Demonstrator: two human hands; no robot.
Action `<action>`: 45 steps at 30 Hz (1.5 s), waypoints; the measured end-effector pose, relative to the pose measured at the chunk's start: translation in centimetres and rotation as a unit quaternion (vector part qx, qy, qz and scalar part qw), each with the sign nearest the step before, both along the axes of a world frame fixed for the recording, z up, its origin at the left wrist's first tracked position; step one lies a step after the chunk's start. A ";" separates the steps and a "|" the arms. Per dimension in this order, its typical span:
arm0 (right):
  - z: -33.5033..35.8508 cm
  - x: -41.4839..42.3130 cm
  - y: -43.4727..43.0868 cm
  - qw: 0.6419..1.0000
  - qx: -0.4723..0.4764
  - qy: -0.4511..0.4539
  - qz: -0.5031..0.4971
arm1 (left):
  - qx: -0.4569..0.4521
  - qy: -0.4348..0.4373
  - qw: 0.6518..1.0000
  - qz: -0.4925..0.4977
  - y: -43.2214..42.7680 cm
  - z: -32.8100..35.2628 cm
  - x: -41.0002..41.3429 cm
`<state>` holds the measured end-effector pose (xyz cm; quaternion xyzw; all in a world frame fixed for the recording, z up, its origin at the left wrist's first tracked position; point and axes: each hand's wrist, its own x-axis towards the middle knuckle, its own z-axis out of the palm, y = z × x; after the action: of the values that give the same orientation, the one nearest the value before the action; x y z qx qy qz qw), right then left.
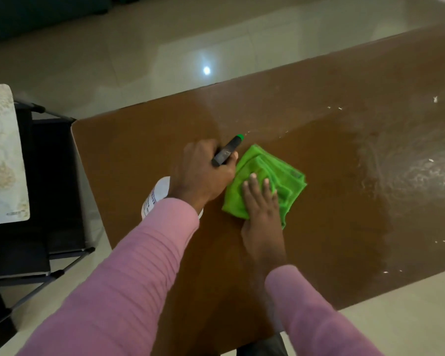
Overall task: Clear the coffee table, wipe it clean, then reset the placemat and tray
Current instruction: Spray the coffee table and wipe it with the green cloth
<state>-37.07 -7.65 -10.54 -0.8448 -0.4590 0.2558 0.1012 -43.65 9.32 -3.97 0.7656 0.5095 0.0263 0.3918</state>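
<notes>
Green cloth point(283, 176) — under right hand point(261, 209)

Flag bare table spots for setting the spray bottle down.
Bare: the left end of the brown wooden coffee table, between its corner and the left hand; also the near strip right of the right hand. Crowded: the middle, where white spray bottle, folded green cloth and both hands meet. Right end has a wet smear and white scraps.

Right of the green cloth point(270, 173) your bench point(319, 214) runs open, with just white crumbs point(435, 99) and wet smears point(409, 170) on it. Leftward, the spray bottle point(157, 194) and a black metal-framed stand point(57, 160) block the end.
</notes>
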 end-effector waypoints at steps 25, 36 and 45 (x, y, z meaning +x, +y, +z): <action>-0.2 16.0 12.3 0.992 -0.017 -0.067 -0.105 | -0.016 -0.133 0.977 0.166 -2.8 1.6 -7.4; -0.3 1.0 16.2 0.972 0.011 -0.029 0.233 | 0.029 -0.133 0.987 0.088 -3.2 1.1 -7.0; 1.0 20.6 15.1 0.998 -0.054 -0.040 0.003 | 0.033 -0.155 0.980 0.120 -3.2 1.1 -7.6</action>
<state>-16.48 7.46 -9.51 -0.8573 -0.4504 0.2467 0.0365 -51.28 6.16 -2.84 0.6979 0.5296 0.2088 0.4346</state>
